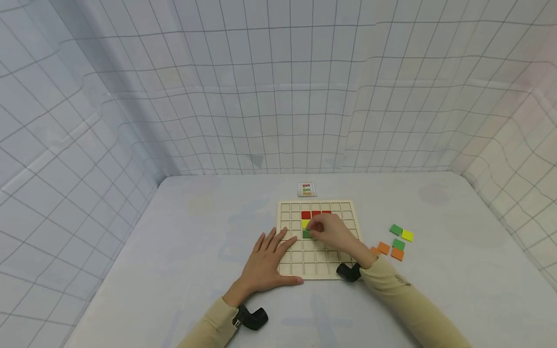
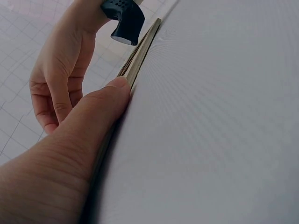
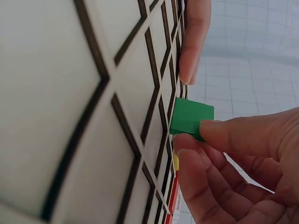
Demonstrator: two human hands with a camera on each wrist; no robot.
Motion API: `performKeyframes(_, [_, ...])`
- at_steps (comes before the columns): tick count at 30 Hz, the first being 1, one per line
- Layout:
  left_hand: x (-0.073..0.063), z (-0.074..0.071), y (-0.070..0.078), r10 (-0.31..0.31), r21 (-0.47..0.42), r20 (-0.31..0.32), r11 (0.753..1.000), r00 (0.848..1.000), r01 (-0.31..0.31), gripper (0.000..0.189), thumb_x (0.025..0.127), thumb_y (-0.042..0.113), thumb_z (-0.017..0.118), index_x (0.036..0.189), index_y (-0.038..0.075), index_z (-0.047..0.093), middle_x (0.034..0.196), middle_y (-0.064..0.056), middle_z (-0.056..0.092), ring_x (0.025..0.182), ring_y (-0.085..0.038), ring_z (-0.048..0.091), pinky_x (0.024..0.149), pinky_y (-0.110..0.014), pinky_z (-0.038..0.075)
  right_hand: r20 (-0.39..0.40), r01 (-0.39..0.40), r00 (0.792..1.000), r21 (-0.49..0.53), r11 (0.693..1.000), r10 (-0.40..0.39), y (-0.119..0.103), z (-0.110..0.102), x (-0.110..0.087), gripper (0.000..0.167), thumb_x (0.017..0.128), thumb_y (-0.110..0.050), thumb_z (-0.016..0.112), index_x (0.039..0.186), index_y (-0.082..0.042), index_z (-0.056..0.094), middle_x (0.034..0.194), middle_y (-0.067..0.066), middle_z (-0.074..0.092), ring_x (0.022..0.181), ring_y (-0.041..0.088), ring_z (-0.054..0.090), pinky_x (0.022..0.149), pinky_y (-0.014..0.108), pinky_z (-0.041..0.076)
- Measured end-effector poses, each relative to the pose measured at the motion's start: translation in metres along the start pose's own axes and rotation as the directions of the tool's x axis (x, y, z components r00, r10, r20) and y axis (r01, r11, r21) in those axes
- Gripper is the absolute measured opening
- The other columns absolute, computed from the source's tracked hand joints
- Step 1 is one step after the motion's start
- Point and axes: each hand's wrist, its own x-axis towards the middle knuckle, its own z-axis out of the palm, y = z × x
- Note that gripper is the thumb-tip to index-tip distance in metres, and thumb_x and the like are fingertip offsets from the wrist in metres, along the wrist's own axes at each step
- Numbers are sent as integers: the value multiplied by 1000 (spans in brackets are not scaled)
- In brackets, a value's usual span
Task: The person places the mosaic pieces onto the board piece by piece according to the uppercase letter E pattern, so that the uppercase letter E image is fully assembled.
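A pale gridded board (image 1: 297,268) lies on the table. My right hand (image 1: 332,233) pinches a green square tile (image 3: 192,114) between thumb and fingertips, tilted against the grid in the right wrist view. In the head view that green tile shows just below a yellow tile (image 1: 305,224) set in the board. Above these runs a row of red tiles (image 1: 306,215), partly covered by the right hand. My left hand (image 1: 266,265) rests with fingers spread over the board's left side, its thumb along the front edge.
A small printed card (image 1: 307,189) with a coloured grid pattern lies behind the board. To the right are loose tiles: green (image 1: 396,229), yellow (image 1: 407,235) and orange (image 1: 397,254), some partly behind the right forearm. Gridded white cloth (image 1: 261,96) hangs around the table.
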Motion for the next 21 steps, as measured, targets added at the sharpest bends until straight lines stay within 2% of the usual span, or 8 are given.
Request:
performKeyframes(11, [0, -1, 0, -9, 2, 16, 1000, 1000, 9, 98, 73, 83, 48, 150, 26, 30, 156, -6, 18, 143, -29, 10, 113, -49, 6, 22, -90, 995, -114, 989, 93, -2, 2, 3, 8, 83, -8, 73, 87, -14, 72, 78, -8, 60, 65, 9, 52, 57, 26, 45])
performKeyframes(17, [0, -1, 0, -16, 3, 26, 1000, 1000, 16, 98, 73, 82, 48, 151, 26, 29, 157, -5, 17, 143, -28, 9, 113, -48, 5, 10, -67, 997, -207, 976, 71, -4, 2, -1, 12, 83, -9, 73, 94, -12, 75, 87, -4, 61, 68, 9, 50, 57, 25, 44])
performKeyframes(21, [1, -1, 1, -22, 10, 32, 1000, 999, 22, 98, 73, 82, 49, 151, 27, 29, 157, -5, 17, 143, -28, 8, 113, -47, 4, 4, -57, 998, -239, 969, 59, -6, 1, -3, 15, 83, -9, 72, 98, -11, 76, 85, -4, 59, 66, 10, 48, 55, 25, 42])
